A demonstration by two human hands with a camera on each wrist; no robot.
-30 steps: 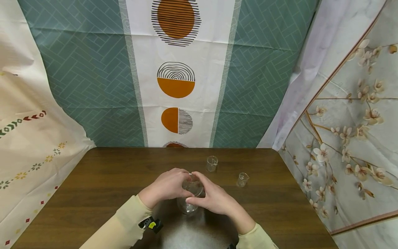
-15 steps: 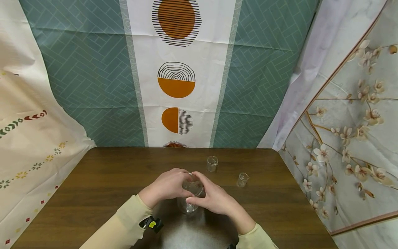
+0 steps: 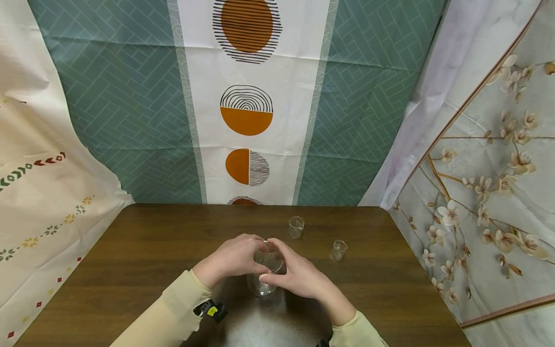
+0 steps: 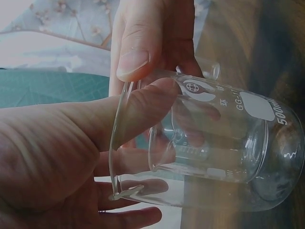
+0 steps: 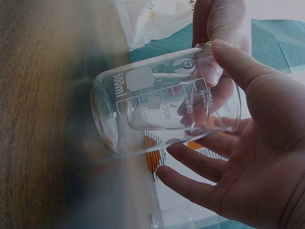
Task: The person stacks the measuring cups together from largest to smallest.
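A large clear glass beaker [image 3: 262,288] marked 500ml stands upright at the middle of the wooden table, held between both hands. Its printed label [image 5: 139,79] shows in the right wrist view. Inside it sits a smaller glass beaker [image 4: 217,171]; whether this touches the bottom I cannot tell. The left hand [image 3: 230,260] grips the upper part from the left, thumb across the near side by the rim. From the right, the right hand [image 3: 301,275] holds the rim area, its thumb at the near edge and fingers around the far side.
Two small glass beakers stand apart on the table [image 3: 130,270]: one beaker [image 3: 296,228] behind the hands, another beaker [image 3: 338,250] to the right. Patterned cloths hang behind the table [image 3: 247,120] and along both sides.
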